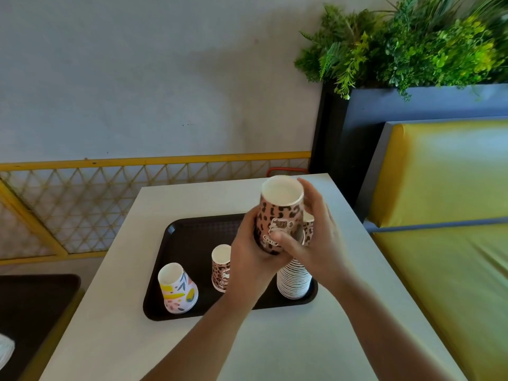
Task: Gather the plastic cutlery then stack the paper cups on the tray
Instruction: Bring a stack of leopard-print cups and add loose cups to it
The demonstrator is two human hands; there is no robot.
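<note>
While a leopard-print cup (pixel 279 213) is held above the tray (pixel 189 237) by both hands, it should be lowered straight and kept level so that it nests cleanly. The left hand (pixel 253 259) is wrapped round its lower wall; the right hand (pixel 310 237) is curled against its side, thumb across the front. A second leopard rim is glimpsed behind the right hand. Three other items are counted on the tray: one small leopard cup (pixel 220 268), one floral cup (pixel 178 288) and one striped stack (pixel 294 281). No cutlery is seen on the table (pixel 275 339).
</note>
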